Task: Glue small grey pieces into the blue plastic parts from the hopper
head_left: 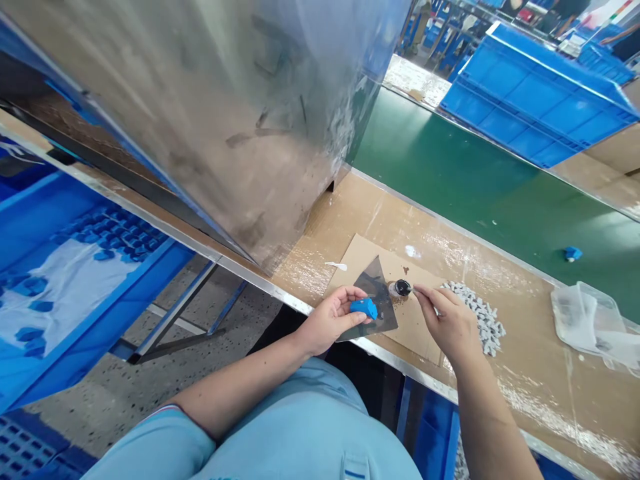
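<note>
At the cardboard sheet (417, 330), the left hand (330, 320) firmly grips a blue moulded piece (364, 308) against a dark triangular film (374, 292). The right hand (447, 323) pinches narrowly, its fingertips (419, 293) just beside a black-filled jar (401, 288); any held item is too small to tell. Grey-white small parts (477, 319) lie along the sheet's right edge.

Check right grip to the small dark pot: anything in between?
Nothing visible. The right grip sits at the small dark pot, fingertips almost at its rim, over the cardboard. The dark triangular sheet lies on the pot's far side from that hand.
</note>
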`<state>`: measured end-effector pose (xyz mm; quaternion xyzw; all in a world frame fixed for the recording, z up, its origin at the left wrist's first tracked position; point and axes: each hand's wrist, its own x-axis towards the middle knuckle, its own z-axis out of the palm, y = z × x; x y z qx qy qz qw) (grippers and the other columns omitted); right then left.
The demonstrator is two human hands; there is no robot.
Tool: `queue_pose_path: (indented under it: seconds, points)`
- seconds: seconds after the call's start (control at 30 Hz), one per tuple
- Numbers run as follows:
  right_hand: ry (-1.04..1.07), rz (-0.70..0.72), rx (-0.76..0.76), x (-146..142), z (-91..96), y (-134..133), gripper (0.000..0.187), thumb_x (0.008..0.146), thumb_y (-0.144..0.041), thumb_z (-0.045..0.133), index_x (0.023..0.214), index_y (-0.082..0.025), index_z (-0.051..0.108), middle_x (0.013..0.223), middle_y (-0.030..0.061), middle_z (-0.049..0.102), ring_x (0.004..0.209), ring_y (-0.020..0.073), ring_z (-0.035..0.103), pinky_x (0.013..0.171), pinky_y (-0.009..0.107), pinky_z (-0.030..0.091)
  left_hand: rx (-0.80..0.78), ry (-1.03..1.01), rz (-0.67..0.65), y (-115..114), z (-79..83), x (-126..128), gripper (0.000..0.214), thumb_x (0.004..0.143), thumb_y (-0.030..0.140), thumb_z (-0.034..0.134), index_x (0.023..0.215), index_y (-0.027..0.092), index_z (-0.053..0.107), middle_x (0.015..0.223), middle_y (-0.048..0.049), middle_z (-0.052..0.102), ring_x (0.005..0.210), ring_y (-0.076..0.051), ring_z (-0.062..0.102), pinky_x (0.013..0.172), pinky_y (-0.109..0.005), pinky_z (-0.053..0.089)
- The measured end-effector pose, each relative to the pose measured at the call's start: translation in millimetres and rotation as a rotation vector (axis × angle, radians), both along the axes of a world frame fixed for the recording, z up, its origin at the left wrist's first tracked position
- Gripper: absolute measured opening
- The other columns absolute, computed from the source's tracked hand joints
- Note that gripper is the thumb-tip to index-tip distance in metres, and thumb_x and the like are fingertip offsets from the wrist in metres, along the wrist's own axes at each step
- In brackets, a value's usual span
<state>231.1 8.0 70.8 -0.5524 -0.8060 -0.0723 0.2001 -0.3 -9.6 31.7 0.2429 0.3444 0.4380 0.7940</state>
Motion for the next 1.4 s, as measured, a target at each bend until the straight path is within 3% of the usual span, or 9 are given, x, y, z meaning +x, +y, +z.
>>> queue_pose_path:
  seconds: [0.13, 0.3, 0.47, 0.6, 0.7, 0.87, 1.13, 1.4]
  points:
    - [0.03, -0.029, 0.018, 0.0, -0.9, -1.2, 0.032, 0.098, -0.038, 0.045, 0.093, -0.025, 0.073, 0.085, 0.0058, 0.073, 0.074, 0.0186, 0.069, 0.063, 0.028, 0.052, 0.012, -0.051, -0.067, -0.6, -1.8, -0.3, 0.043, 0.07, 0.037, 0.081, 0.106, 0.018, 0.065, 0.086, -0.0012, 0.065, 0.077, -0.012, 0.063, 0.083, -0.03, 0.048]
    - [0.062, -0.018, 0.051, 0.2, -1.4, -1.1, 0.028, 0.097, -0.035, 0.047, 0.094, -0.025, 0.073, 0.085, 0.0062, 0.071, 0.074, 0.0187, 0.067, 0.065, 0.029, 0.053, -0.075, -0.118, -0.028, -1.1, -2.4, 1.4, 0.038, 0.07, 0.041, 0.081, 0.097, 0.016, 0.068, 0.084, -0.0031, 0.067, 0.074, -0.012, 0.06, 0.078, -0.029, 0.047]
    - [0.075, 0.018, 0.086, 1.4, -2.1, 0.6, 0.025, 0.096, -0.032, 0.05, 0.093, -0.022, 0.073, 0.083, 0.0068, 0.07, 0.073, 0.0188, 0.066, 0.065, 0.029, 0.053, -0.111, -0.097, -0.018, 0.9, 5.4, 0.7, 0.038, 0.075, 0.036, 0.077, 0.105, 0.017, 0.066, 0.082, -0.0051, 0.07, 0.073, -0.013, 0.061, 0.071, -0.027, 0.046]
    - [0.071, 0.004, 0.066, 1.7, -3.2, 1.5, 0.025, 0.095, -0.033, 0.05, 0.091, -0.024, 0.073, 0.082, 0.0067, 0.07, 0.074, 0.02, 0.066, 0.066, 0.032, 0.052, -0.169, -0.095, -0.002, 2.9, 9.0, -0.5, 0.028, 0.072, 0.026, 0.079, 0.092, 0.015, 0.063, 0.083, -0.0053, 0.071, 0.076, -0.013, 0.064, 0.069, -0.024, 0.046]
    - [0.086, 0.013, 0.071, 1.3, -3.8, 1.6, 0.025, 0.095, -0.033, 0.05, 0.089, -0.024, 0.073, 0.081, 0.0063, 0.07, 0.072, 0.0198, 0.066, 0.068, 0.032, 0.052, -0.219, -0.159, 0.011, 3.7, 8.2, -0.9, 0.03, 0.069, 0.022, 0.081, 0.087, 0.015, 0.058, 0.085, -0.0056, 0.071, 0.075, -0.014, 0.066, 0.075, -0.029, 0.051]
    - [0.09, 0.007, 0.1, 1.7, -4.7, 1.5, 0.023, 0.095, -0.031, 0.052, 0.089, -0.023, 0.073, 0.079, 0.0061, 0.069, 0.073, 0.0195, 0.065, 0.07, 0.032, 0.051, -0.19, -0.236, -0.038, 3.9, 5.4, -1.1, 0.038, 0.069, 0.022, 0.083, 0.101, 0.014, 0.063, 0.085, -0.0042, 0.07, 0.083, -0.017, 0.069, 0.084, -0.031, 0.052]
    - [0.068, 0.033, 0.159, 3.7, -5.8, 2.5, 0.024, 0.096, -0.033, 0.052, 0.087, -0.022, 0.071, 0.078, 0.0046, 0.069, 0.068, 0.0179, 0.064, 0.07, 0.033, 0.049, -0.241, -0.264, 0.003, 6.3, 0.8, -1.0, 0.034, 0.068, 0.021, 0.084, 0.097, 0.013, 0.068, 0.083, -0.0052, 0.071, 0.075, -0.012, 0.065, 0.071, -0.023, 0.051]
    - [0.092, 0.02, 0.119, 3.0, -4.4, 1.3, 0.023, 0.096, -0.033, 0.052, 0.087, -0.022, 0.071, 0.077, 0.0044, 0.07, 0.07, 0.0187, 0.064, 0.069, 0.033, 0.049, -0.254, -0.318, -0.014, 7.0, 1.7, -1.5, 0.026, 0.073, 0.012, 0.077, 0.095, 0.013, 0.063, 0.079, -0.0032, 0.068, 0.071, -0.011, 0.066, 0.073, -0.024, 0.051]
